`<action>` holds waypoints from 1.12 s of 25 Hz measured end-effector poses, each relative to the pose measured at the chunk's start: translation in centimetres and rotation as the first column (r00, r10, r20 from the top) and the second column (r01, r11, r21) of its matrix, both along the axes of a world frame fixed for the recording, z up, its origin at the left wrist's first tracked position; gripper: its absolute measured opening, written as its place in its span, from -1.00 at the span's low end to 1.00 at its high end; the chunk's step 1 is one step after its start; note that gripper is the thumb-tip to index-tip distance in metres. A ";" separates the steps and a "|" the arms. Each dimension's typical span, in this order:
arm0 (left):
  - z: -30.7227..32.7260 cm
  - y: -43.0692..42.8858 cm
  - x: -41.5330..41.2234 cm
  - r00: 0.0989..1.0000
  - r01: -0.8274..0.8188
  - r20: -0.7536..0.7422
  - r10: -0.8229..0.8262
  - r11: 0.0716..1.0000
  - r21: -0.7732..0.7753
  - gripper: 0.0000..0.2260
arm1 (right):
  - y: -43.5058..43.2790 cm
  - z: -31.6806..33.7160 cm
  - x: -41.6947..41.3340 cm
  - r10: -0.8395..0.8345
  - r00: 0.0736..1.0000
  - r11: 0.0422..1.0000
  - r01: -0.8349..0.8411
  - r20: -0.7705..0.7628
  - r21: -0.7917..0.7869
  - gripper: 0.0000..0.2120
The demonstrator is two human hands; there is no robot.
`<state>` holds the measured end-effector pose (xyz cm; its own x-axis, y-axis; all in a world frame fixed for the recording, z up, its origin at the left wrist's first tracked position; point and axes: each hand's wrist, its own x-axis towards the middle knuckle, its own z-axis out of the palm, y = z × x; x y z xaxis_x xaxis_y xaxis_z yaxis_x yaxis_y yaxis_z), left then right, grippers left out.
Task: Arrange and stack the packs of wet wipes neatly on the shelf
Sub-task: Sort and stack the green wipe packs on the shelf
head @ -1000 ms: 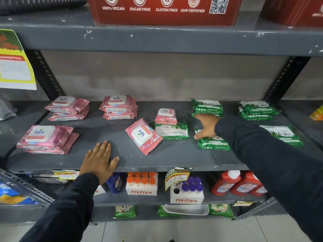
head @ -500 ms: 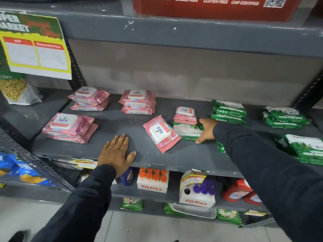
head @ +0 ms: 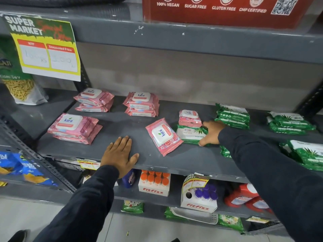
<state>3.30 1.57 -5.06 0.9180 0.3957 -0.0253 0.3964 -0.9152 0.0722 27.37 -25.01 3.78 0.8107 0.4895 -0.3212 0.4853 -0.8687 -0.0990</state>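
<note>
The left hand (head: 120, 155) lies flat, fingers spread, bracing on the shelf (head: 192, 159) front edge while the right hand (head: 210, 133) fingers clasp the green pack (head: 190, 135), seemingly to move it.

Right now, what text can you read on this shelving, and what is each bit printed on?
"100% VEGAN", "SUGAR FREE", "GLUTEN FREE", "GMP CERTIFIED": red box up top.
"SUPER MARKET", "Discounted Price": yellow-green price sign; handwritten prices too faint.
"kara": pink wipes packs, e.g. the loose tilted one.
"FitFizz": white boxes below.
Green pack under the right hand: lettering partly covered, unclear.
Small shelf-edge tags: unreadable.
</note>
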 end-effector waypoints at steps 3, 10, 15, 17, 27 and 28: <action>0.0 0.1 0.0 1.000 -0.001 -0.004 0.001 1.000 -0.001 -0.21 | -1.5 0.9 -0.4 0.004 1.000 0.999 -0.004 -0.003 0.045 -0.11; -0.1 0.0 -0.1 1.000 -0.010 -0.003 0.010 1.000 -0.009 -0.27 | -7.3 3.0 -1.1 0.000 0.997 0.985 -0.014 0.080 0.175 -0.23; -0.1 -0.3 -0.1 1.000 -0.013 -0.009 0.013 1.000 -0.014 -0.30 | -14.1 3.2 0.1 -0.207 0.978 0.904 0.201 -0.023 0.378 -0.17; 0.1 -0.4 -0.1 1.000 -0.018 -0.001 0.018 1.000 -0.020 -0.30 | -15.9 2.5 0.3 -0.251 0.966 0.878 0.257 -0.067 0.405 -0.20; 0.4 -0.6 -0.1 1.000 -0.024 -0.018 0.024 1.000 0.008 -0.39 | -17.6 0.2 1.2 -0.231 0.966 0.958 0.246 -0.113 0.150 0.02; 0.4 -0.6 -0.1 0.999 -0.025 -0.021 0.026 1.000 0.013 -0.39 | -17.3 0.6 1.1 -0.191 0.980 0.977 0.196 -0.059 0.088 0.04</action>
<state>3.25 0.96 -4.69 0.9070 0.4193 -0.0393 0.4209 -0.9056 0.0519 28.45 -42.31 4.41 0.8770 0.3545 -0.3244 0.3011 -0.9315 -0.2038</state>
